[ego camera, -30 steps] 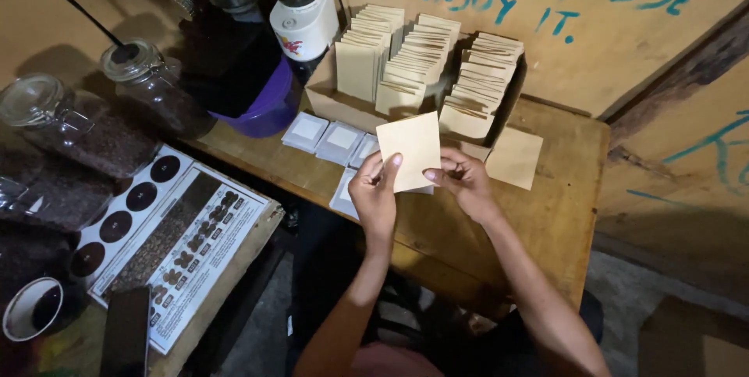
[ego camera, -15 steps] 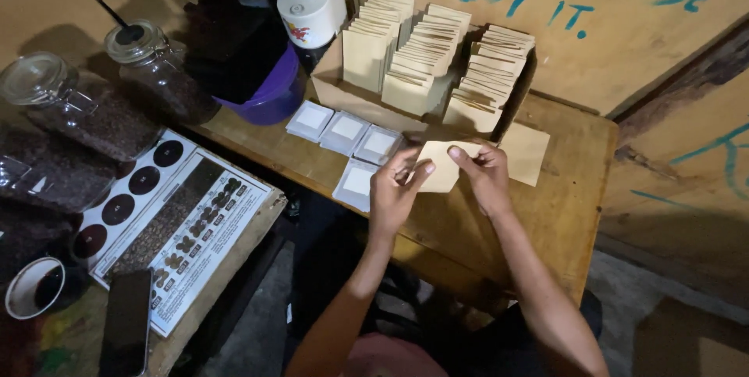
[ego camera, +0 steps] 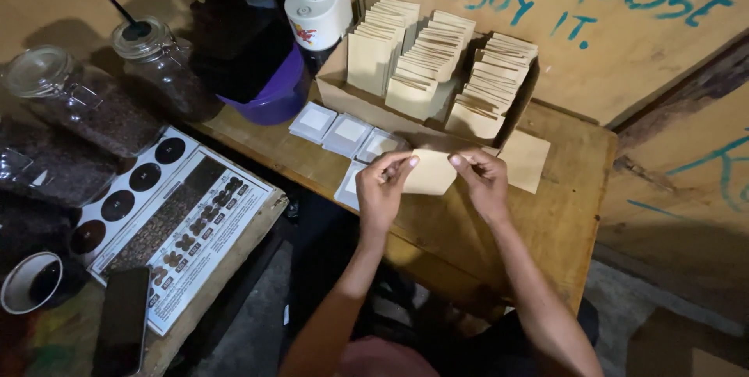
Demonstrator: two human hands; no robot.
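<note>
Two bare hands over a wooden table [ego camera: 546, 213], both on one small tan paper pouch [ego camera: 429, 174] held just above the tabletop, near the middle of the scene. Left hand [ego camera: 382, 190] pinches the pouch's left edge, thumb and forefinger closed on it; right hand [ego camera: 485, 182] pinches the right edge the same way, other fingers curled. One more tan pouch [ego camera: 527, 160] lies flat on the table just right of the hands, touching the front of the cardboard box [ego camera: 343, 92]. One box, far side of the table, holds three rows of upright tan pouches [ego camera: 437, 57]; too many per row to count. Four white square sachets [ego camera: 347, 133] lie flat on the table left of the hands: three in a line along the box front, one nearer, partly hidden by the left hand. Far left of the box: one white cylindrical grinder [ego camera: 318, 6] and one purple bowl [ego camera: 273, 96] under dark machinery. Left side: two glass jars [ego camera: 156, 65] of dark beans with clip lids, one printed chart [ego camera: 168, 221] with five dark circles, one black phone [ego camera: 123, 322] lying on its near end, one cup [ego camera: 27, 283] at the near left edge. Painted blue lettering on the far wall [ego camera: 624, 26].
</note>
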